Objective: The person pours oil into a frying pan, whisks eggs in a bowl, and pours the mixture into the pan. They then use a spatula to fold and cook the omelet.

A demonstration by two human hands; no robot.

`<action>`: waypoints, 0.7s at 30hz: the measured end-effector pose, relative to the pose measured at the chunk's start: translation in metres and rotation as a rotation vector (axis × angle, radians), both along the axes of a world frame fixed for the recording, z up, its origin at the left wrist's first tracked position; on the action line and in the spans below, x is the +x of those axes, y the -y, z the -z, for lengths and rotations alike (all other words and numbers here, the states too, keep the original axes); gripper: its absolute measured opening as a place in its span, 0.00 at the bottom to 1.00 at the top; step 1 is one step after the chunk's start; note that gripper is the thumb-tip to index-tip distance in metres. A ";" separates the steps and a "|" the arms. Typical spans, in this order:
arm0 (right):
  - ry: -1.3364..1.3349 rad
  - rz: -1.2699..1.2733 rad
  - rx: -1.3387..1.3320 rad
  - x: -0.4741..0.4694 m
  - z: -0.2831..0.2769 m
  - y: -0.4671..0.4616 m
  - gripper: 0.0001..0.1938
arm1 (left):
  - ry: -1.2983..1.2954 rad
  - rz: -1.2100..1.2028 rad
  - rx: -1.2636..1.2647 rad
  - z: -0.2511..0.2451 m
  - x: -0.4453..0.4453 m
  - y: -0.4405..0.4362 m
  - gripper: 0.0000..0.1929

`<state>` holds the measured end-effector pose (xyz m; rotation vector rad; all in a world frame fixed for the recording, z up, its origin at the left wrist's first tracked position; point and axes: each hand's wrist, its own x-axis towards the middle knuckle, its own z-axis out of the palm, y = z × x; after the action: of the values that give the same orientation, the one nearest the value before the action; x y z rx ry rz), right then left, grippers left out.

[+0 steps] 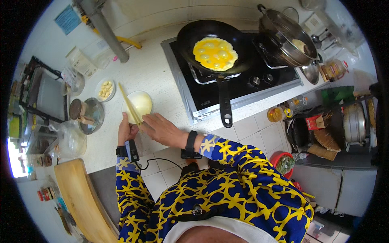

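A white bowl (145, 104) stands before me on the counter, with a pale yellowish film inside. My left hand (127, 131) grips its near left side, thumb at the rim and the other fingers partly hidden. Wooden chopsticks (127, 101) slant across the bowl, their far ends jutting past the rim. At their near ends are the fingers of my right hand (162, 129), which hold them; the exact grip is partly hidden. On the stove, a round of egg (215, 54) with a yellow, bubbled top lies in a black frying pan (243, 62), its handle pointing towards me.
Left of the bowl are a small dish of peeled garlic cloves (105, 89) and a metal basin (98, 126). A steamer pot (304, 60) occupies the right burner of the gas stove (206, 98). A wooden board (73, 182) lies at the lower left. Oil bottles (275, 114) stand at the right.
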<state>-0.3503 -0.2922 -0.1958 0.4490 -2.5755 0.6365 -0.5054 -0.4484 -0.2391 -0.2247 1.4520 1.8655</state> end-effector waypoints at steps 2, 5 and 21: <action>0.012 -0.001 -0.036 0.023 -0.004 -0.016 0.21 | 0.031 -0.081 0.033 0.001 0.001 0.002 0.29; 0.047 0.035 -0.107 0.064 -0.006 -0.045 0.22 | 0.051 -0.149 0.091 0.004 0.014 0.016 0.32; -0.013 0.817 -0.207 0.414 -0.003 -0.281 0.09 | 0.123 0.161 -0.219 0.032 0.324 -0.152 0.10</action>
<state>0.0642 -0.0108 -0.1923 -0.6375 -2.3451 0.5648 -0.1816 -0.2967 -0.2712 -0.3133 1.5411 1.5386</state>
